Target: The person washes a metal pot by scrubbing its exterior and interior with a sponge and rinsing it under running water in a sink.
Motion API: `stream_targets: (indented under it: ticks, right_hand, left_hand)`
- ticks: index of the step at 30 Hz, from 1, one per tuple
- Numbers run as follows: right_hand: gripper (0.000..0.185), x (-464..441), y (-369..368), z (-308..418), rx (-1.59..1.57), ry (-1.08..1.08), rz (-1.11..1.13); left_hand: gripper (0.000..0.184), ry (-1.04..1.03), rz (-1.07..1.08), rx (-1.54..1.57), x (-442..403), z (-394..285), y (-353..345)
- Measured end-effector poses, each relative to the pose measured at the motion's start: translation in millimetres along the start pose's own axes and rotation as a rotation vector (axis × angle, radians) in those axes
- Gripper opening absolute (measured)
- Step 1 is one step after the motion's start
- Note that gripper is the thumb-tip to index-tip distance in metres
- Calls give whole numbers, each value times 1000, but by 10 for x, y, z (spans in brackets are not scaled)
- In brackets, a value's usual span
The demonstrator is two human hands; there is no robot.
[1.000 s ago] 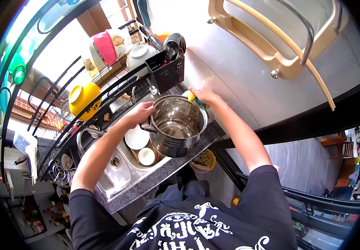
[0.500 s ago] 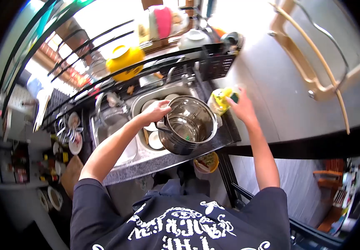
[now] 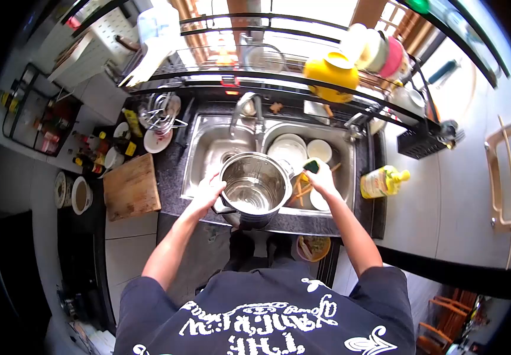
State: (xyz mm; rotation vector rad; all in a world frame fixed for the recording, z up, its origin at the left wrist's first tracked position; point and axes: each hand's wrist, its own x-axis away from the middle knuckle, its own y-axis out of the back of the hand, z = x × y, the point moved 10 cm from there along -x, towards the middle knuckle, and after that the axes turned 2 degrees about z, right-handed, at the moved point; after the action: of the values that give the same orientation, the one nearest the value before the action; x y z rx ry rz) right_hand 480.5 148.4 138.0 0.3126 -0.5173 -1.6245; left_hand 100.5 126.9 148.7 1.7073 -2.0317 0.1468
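A steel pot (image 3: 254,188), its mouth facing up, is held at the front edge of the double sink (image 3: 220,134). My left hand (image 3: 209,191) is closed on the pot's left side. My right hand (image 3: 322,177) grips a dark green scouring sponge (image 3: 311,167) just beyond the pot's right rim, above the right basin. White plates (image 3: 287,149), a bowl (image 3: 319,150) and wooden chopsticks (image 3: 303,193) lie in that basin. The pot hides part of the sink edge.
A yellow dish soap bottle (image 3: 381,182) stands right of the sink. The faucet (image 3: 248,110) rises behind the basins. A black rack (image 3: 291,83) with a yellow bowl (image 3: 330,77) spans the back. A cutting board (image 3: 130,188) leans left; a waste bin (image 3: 313,247) is below.
My right hand has moved with the sponge from beside the soap bottle to the pot's right rim. The pot has shifted left along the sink edge, and my view has swung left.
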Motion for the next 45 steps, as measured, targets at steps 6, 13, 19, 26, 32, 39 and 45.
stream_targets:
  ticks: [6,13,19,26,32,39,45]
  right_hand:
    - [38,-1296,-1357,314,171,215,78]
    - [36,-1613,-1926,461,491,280,38]
    - [27,-1402,-1891,315,361,292,54]
    - [36,-1354,-1940,-180,-171,-233,67]
    - [13,-1372,-2186,-493,-698,-328,-59]
    - [15,-1716,-2040,-323,-625,-363,32]
    - [24,-1080,-1780,423,-331,-224,-196]
  left_hand:
    - [44,-21,-229,256,155,350,700]
    - [40,-41,-359,306,-77,479,982]
    - [40,-51,-400,360,-342,474,928]
    - [52,-32,-382,447,-619,651,798]
    - [50,-64,-404,399,-769,916,836]
    - [53,28,-301,390,-610,919,813]
    - [57,46,-237,435,-365,1022,984]
